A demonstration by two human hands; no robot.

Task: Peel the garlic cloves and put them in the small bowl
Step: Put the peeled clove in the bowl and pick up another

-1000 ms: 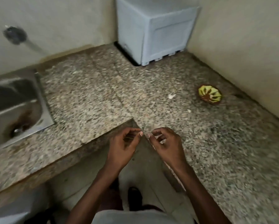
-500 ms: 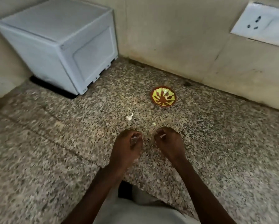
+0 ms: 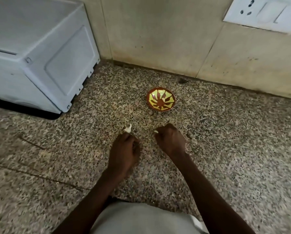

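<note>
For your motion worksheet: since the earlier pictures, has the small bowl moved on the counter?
No. The camera turned, not the small bowl: it lies beyond the white scrap on the counter, just as it did before.

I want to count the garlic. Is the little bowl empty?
Not quite, it seems. The bowl stands upright on the counter with one small pale piece inside; whether that is garlic, I cannot tell.

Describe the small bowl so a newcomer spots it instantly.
Start at the white appliance at the back left of the speckled stone counter. Go right along the wall; the small bowl sits on the counter short of it, beyond the right hand. Its brown-and-yellow pattern is the only bright colour here.
</note>
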